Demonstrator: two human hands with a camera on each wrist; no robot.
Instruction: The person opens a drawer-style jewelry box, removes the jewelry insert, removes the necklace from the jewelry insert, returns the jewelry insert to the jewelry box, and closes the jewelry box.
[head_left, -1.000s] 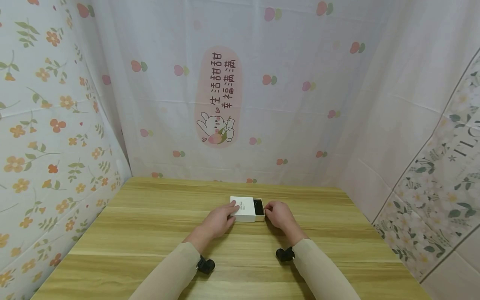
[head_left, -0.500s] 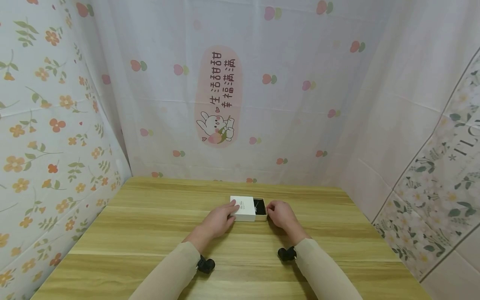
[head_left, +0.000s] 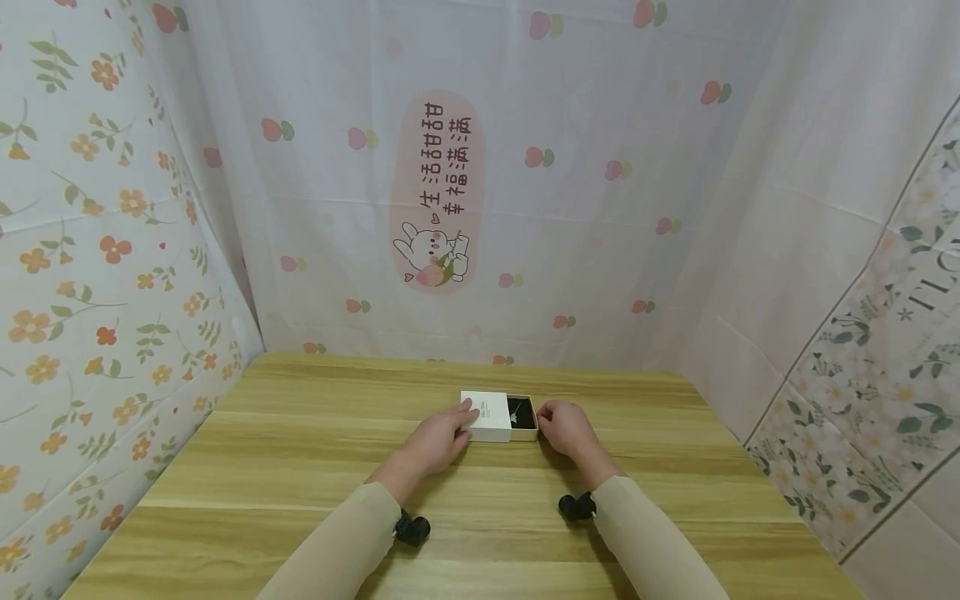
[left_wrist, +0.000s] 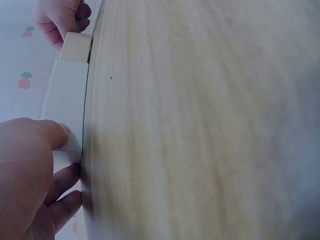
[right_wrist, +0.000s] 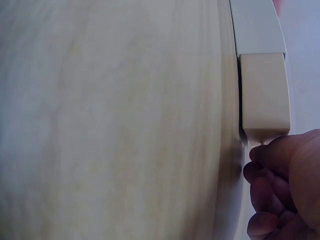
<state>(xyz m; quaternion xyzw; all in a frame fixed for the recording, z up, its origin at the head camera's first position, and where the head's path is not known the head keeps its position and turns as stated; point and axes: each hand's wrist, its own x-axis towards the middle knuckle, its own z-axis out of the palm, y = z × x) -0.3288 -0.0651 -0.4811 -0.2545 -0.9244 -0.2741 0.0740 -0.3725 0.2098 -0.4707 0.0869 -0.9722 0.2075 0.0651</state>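
A small white jewelry box with fine lettering on its lid sleeve lies on the table. My left hand holds the sleeve at its left end, thumb against the near side in the left wrist view. Out of the sleeve's right side sticks the cream inner drawer, partly slid out. A thin silvery necklace shows on the drawer's black lining; the rest is hidden under the sleeve. At the drawer's right end my right hand pinches with thumb and finger; what lies between the fingertips is mostly hidden.
The wooden table stretches around the box. A patterned cloth hangs behind it, with flowered cloths at both sides. Each wrist carries a small black camera, such as the left wrist's camera.
My right hand has moved slightly right, and the drawer has slid further out of the sleeve. More black lining and the necklace show now. My left hand has stayed in place.
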